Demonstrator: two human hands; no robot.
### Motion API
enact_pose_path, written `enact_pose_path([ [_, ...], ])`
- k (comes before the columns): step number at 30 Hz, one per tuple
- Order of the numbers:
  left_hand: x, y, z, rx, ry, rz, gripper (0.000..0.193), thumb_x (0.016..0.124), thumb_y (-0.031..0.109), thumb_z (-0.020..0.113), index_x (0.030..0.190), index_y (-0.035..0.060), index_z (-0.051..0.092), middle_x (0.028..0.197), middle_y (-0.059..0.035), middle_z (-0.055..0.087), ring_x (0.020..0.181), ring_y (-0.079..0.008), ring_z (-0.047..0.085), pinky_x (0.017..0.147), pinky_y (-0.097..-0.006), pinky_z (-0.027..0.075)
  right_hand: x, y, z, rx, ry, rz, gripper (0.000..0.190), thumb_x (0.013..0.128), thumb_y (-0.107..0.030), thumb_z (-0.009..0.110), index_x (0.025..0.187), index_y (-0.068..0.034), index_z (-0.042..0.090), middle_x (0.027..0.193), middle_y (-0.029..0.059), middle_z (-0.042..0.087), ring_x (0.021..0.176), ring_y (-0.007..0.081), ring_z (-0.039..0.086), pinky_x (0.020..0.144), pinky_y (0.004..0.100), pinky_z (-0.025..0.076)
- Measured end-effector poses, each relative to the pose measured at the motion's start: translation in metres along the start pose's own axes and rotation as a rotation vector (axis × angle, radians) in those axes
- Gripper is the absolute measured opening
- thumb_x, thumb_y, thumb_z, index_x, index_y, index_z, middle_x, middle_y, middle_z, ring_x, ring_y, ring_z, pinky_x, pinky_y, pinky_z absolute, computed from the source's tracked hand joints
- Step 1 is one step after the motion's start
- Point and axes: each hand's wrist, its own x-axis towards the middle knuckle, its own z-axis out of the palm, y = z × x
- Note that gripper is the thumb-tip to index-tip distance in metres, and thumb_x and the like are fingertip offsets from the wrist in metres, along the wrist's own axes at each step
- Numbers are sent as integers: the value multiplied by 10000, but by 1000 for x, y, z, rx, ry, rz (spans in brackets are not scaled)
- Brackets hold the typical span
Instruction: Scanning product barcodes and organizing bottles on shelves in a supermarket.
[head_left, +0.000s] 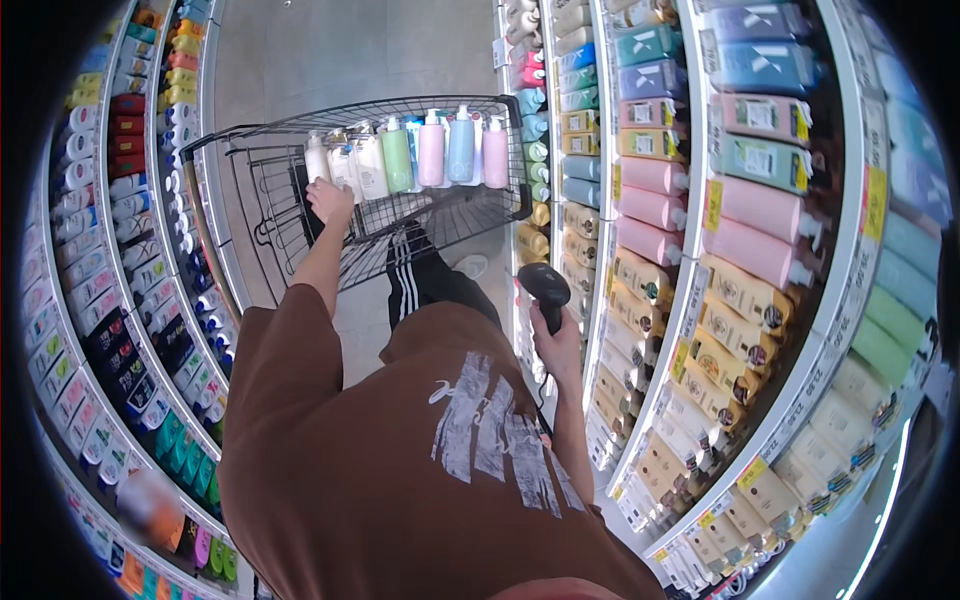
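My right hand (556, 346) is closed round the handle of a black handheld barcode scanner (546, 286), whose cable hangs beside the forearm. My left hand (330, 202) is at the base of a cream pump bottle (316, 159), at the left end of a row in a wire shopping cart (259, 120); whether it grips the bottle or the cart's part there cannot be told. Along the row stand more white pump bottles (369, 169), a green pump bottle (396, 157), a pink one (431, 154), a blue one (460, 146) and another pink one (495, 154).
Store shelves (611, 225) packed with pump bottles and tubes line the right side, with price labels (712, 202) on their edges. More shelves (154, 300) of bottles run along the left. Grey tiled floor (360, 45) lies beyond the cart.
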Motion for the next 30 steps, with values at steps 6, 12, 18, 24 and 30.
enact_pose_path([
  [6,49,-43,21,-57,-2,-103,728,834,322,792,1338,-30,403,1371,-224,487,1320,-382,497,1067,-472,484,6,-3,49,-125,-14,-152,290,968,-273,712,1098,-16,684,698,-25,569,586,57,497,547,265,396],
  [12,77,-29,26,2,-155,-121,683,851,368,779,1305,-37,468,1321,-230,575,1184,-397,643,995,-470,544,4,-5,67,-169,-40,-31,345,966,-227,709,1170,45,654,1026,194,748,945,233,724,846,347,542],
  [18,100,-53,36,-11,-178,-152,732,834,410,776,1322,-44,474,1324,-250,595,1180,-398,653,998,-477,545,4,-13,80,-122,-70,-8,359,961,-248,709,1164,40,641,970,198,743,869,235,710,810,366,540],
  [24,86,-41,9,-26,-216,-63,735,814,452,761,1282,-65,529,1304,-256,623,1195,-402,642,1022,-475,523,4,-4,76,-174,-92,24,380,957,-265,705,1159,49,637,962,198,742,844,226,700,799,368,538],
  [30,43,-63,-25,-131,-110,59,730,799,461,776,1242,-80,566,1216,-288,662,1136,-451,649,987,-520,511,6,9,64,-74,-43,-143,455,950,-299,715,1240,43,636,1028,236,739,861,314,718,794,395,543],
])
